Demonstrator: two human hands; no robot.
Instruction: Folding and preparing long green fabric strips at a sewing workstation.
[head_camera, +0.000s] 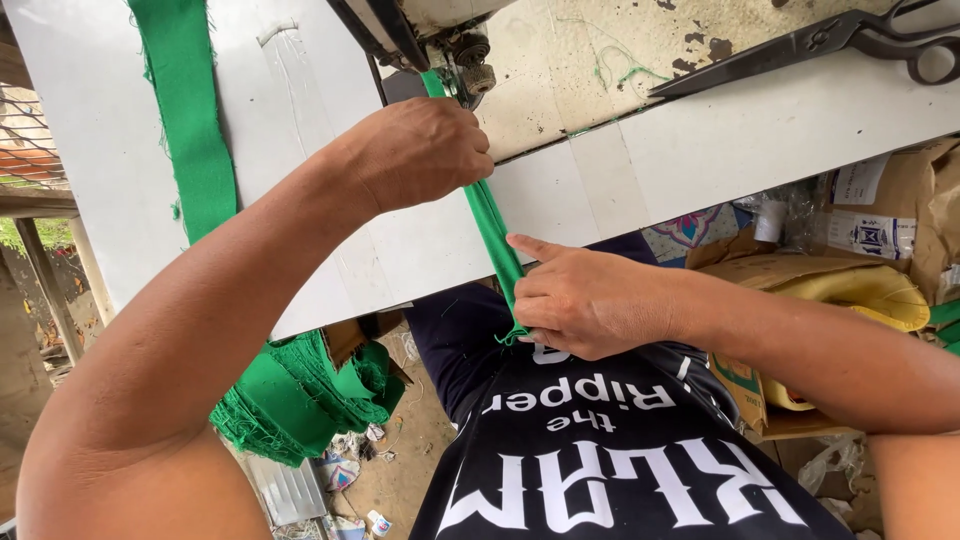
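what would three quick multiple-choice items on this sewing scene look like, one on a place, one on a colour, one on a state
1. Where do the scissors lie?
A. on the table's far right
B. on the floor
C. in the left hand

2. What colour is the folded fabric strip between the hands?
A. red
B. green
C. white

3. How is that strip held?
A. loose on the table
B. rolled into a ball
C. pulled straight between both hands

Answers:
1 A, the dark scissors rest on the white table at upper right.
2 B, the strip is bright green, like the wide band on the left.
3 C, the left hand grips it near the sewing machine and the right hand pinches it at the table edge.
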